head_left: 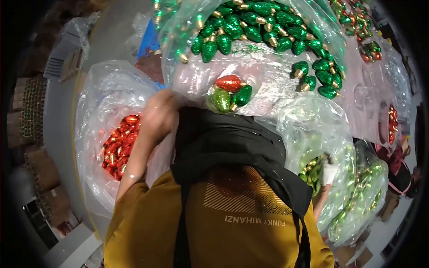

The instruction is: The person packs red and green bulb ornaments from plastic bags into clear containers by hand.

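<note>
My left hand [160, 112] is smeared by motion beside the rim of a clear plastic bag; its fingers cannot be made out. That bag holds a heap of shiny red bulb-shaped ornaments [119, 147]. On my right, my right hand [330, 172], with something white over it, reaches into another clear bag of light green bulb ornaments [310, 172]; its grip is unclear. Between my hands, on the plastic-covered table, lies a small cluster with a red bulb [228, 83], a lime green bulb [220, 99] and a dark green bulb [242, 95].
Ahead, a large open plastic bag [178, 27] spreads glittery dark green bulbs [252, 32] over the table [196, 80]. More mixed bulbs [355, 20] lie at the far right, with a small cluster [371, 52] nearer. Another person [397, 163] is at the right. Cardboard boxes [44, 169] stand left.
</note>
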Available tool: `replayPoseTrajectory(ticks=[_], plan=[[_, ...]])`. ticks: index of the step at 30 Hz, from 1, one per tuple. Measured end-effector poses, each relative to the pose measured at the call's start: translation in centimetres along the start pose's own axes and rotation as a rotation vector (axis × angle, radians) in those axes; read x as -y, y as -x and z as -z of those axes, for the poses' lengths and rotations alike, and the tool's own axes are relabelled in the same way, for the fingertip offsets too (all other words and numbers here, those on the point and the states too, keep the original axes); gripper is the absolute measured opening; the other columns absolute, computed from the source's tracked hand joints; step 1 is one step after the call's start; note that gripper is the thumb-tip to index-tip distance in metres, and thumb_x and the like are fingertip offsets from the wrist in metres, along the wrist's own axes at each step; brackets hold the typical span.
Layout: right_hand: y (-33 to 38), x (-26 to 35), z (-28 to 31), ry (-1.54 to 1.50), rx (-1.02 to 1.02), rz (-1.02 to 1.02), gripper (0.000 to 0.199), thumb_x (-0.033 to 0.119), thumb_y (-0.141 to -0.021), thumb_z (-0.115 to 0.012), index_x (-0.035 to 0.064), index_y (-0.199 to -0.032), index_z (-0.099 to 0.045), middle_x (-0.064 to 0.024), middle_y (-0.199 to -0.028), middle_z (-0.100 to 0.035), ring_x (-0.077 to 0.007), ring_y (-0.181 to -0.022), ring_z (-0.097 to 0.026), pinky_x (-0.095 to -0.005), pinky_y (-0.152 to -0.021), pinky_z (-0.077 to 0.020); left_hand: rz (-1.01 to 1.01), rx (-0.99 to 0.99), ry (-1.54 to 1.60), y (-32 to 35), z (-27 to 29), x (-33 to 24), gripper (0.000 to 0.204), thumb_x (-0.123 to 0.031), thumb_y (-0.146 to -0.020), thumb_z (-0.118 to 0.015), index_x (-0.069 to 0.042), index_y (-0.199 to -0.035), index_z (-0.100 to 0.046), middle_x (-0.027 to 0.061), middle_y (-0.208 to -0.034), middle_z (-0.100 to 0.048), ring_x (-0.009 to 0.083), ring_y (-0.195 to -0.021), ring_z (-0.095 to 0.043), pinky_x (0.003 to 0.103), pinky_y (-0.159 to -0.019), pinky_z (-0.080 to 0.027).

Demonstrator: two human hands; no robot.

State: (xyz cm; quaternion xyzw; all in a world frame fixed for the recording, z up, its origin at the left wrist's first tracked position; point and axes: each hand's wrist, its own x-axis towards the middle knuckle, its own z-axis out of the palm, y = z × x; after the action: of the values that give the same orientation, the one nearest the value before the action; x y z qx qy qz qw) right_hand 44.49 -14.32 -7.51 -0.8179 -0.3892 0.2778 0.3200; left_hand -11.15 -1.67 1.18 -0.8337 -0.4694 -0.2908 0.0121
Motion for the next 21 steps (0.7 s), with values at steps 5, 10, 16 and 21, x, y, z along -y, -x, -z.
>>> replayPoseTrajectory(ticks=[5, 10, 16, 21], plan=[[-5.0, 19.1, -5.9, 0.442, -0.045, 0.586, 0.028, 0.012, -0.083, -0.058, 0.0064, -0.111, -0.062, -0.0145, -0.085, -0.065, -0.0263, -0.071, -0.064, -0.0324, -0.064, -0.0488, 0.616, -0.015, -0.102, 9.6, 1.7, 5.4, 0.015, -0.009, -0.086, -0.059, 0.002, -0.095, -0.065, 0.018, -0.09, -0.065, 0.0299, -0.085, -0.063, 0.036, -0.077, -0.048], [-18.1, 22.1, -15.0, 0.764, 0.107, 0.757, 0.036, 0.01, -0.077, -0.055, 0.0087, -0.114, -0.059, -0.0206, -0.106, -0.063, -0.0365, -0.101, -0.059, -0.0415, -0.085, -0.0474, 0.93, 0.349, -0.38, 26.6, -1.6, 12.2, 0.036, -0.022, -0.085, -0.063, 0.001, -0.112, -0.057, 0.0198, -0.095, -0.065, 0.0352, -0.087, -0.062, 0.039, -0.076, -0.049], [-22.4, 26.3, -19.5, 1.175, 0.444, 0.614, 0.042, 0.024, -0.075, -0.063, 0.0062, -0.112, -0.06, -0.0208, -0.111, -0.062, -0.0334, -0.105, -0.059, -0.0397, -0.089, -0.0477, 1.073, 0.403, -0.308, 30.2, -5.3, 13.9, 0.051, -0.027, -0.077, -0.071, 0.002, -0.111, -0.047, 0.0272, -0.107, -0.056, 0.0465, -0.09, -0.057, 0.049, -0.078, -0.048], [-17.4, 24.5, -17.1, 1.181, 0.466, 0.546, 0.047, 0.028, -0.072, -0.066, 0.0051, -0.112, -0.058, -0.0216, -0.107, -0.063, -0.0342, -0.1, -0.061, -0.0391, -0.087, -0.0488, 1.08, 0.534, -0.358, 26.4, -5.6, 14.9, 0.053, -0.03, -0.078, -0.068, -0.003, -0.12, -0.049, 0.0228, -0.102, -0.063, 0.0395, -0.099, -0.061, 0.044, -0.083, -0.049]])
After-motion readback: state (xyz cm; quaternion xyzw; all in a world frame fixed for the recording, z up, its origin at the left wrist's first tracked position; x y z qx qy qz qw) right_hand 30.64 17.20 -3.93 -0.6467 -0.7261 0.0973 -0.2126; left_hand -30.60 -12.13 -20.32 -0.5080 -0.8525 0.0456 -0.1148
